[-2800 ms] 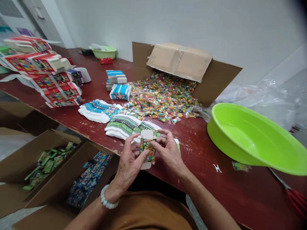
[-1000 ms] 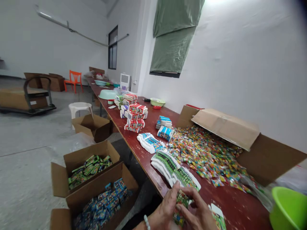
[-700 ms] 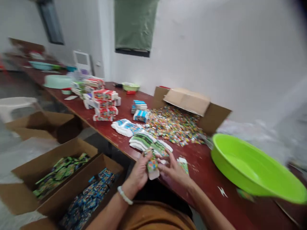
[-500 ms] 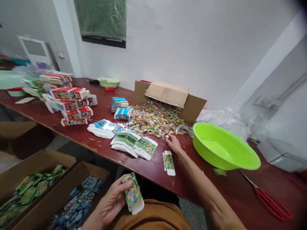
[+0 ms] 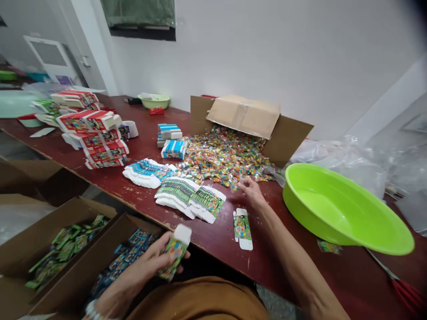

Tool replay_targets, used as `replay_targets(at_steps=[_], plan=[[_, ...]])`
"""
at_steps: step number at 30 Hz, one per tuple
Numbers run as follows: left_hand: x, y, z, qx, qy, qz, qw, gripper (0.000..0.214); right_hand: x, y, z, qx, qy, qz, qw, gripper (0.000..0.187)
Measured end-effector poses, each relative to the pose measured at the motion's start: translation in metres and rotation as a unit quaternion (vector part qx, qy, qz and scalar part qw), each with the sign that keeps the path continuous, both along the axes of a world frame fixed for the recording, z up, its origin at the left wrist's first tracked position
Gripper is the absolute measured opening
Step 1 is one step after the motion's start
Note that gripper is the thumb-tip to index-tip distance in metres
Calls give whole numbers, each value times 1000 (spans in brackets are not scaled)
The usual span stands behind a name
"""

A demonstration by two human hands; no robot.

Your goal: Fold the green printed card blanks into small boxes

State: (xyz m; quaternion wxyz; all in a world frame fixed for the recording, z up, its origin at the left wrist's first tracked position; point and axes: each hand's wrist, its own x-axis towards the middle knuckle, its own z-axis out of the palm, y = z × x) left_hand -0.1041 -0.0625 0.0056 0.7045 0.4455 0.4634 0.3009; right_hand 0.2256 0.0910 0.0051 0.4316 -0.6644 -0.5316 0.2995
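Note:
My left hand (image 5: 147,266) is closed round a small green printed carton (image 5: 174,253) with a white flap, held below the table edge near my lap. My right hand (image 5: 251,190) reaches over the dark red table (image 5: 213,235) to the near edge of a heap of colourful wrapped candies (image 5: 227,153); its fingers are curled at the candies and I cannot make out what they hold. A flat green carton (image 5: 243,224) lies on the table just in front of that hand. Fanned stacks of flat green cartons (image 5: 190,200) and blue cartons (image 5: 147,171) lie to the left.
A tipped cardboard box (image 5: 253,120) spills the candies. A large lime-green basin (image 5: 343,209) stands at the right, with clear plastic behind it. Red-and-white boxes (image 5: 93,138) are stacked at the left. Below the table, open cardboard boxes hold green packs (image 5: 63,249) and blue packs (image 5: 123,258).
Both hands had been working the small carton together. My right hand let go and reached out to the candy heap; my left hand lowered the carton towards my lap. The head turned.

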Motion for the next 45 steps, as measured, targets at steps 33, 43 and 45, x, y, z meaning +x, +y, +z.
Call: replay_targets(at_steps=[33, 43, 45], plan=[[76, 23, 29, -85, -222, 95, 967, 55, -98, -113, 33, 99, 127, 320, 934, 22], [81, 34, 21, -43, -179, 134, 974, 65, -105, -93, 27, -49, 308, 252, 916, 21], [79, 39, 20, -40, -176, 139, 974, 61, -107, -94, 22, -9, 291, 251, 923, 20]])
